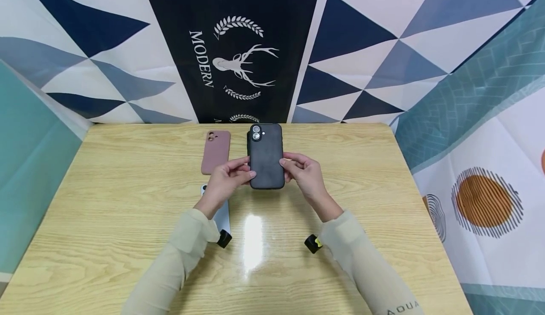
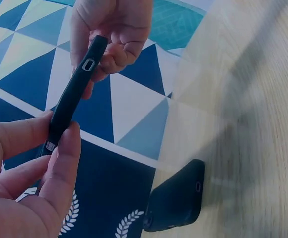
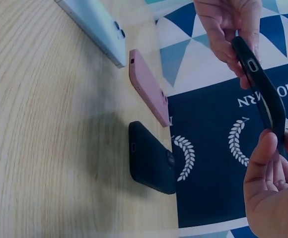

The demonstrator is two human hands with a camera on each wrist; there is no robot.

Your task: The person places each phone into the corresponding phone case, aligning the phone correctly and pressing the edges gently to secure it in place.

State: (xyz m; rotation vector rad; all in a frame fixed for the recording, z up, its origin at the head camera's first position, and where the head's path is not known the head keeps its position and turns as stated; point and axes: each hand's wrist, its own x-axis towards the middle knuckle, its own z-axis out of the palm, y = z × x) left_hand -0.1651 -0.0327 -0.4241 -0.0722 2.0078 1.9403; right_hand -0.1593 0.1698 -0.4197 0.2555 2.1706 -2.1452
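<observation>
Both hands hold up a black phone in a dark case (image 1: 267,156) by its long sides, its back with two camera lenses facing the head camera. The left hand (image 1: 225,182) pinches one side between thumb and fingers. On the opposite side, the right hand (image 1: 304,173) grips the edge with its thumb on the back. In the right wrist view the held phone's edge (image 3: 265,89) shows a charging port slot and a dark, bowed rim. Beneath it on the table lies a second black phone or case (image 3: 151,161), mostly hidden in the head view.
A pink phone case (image 1: 215,152) lies at the table's back, left of the hands. A pale blue phone (image 1: 222,218) lies partly under the left wrist. Patterned cloth (image 1: 251,3) hangs directly behind the wooden table (image 1: 106,201).
</observation>
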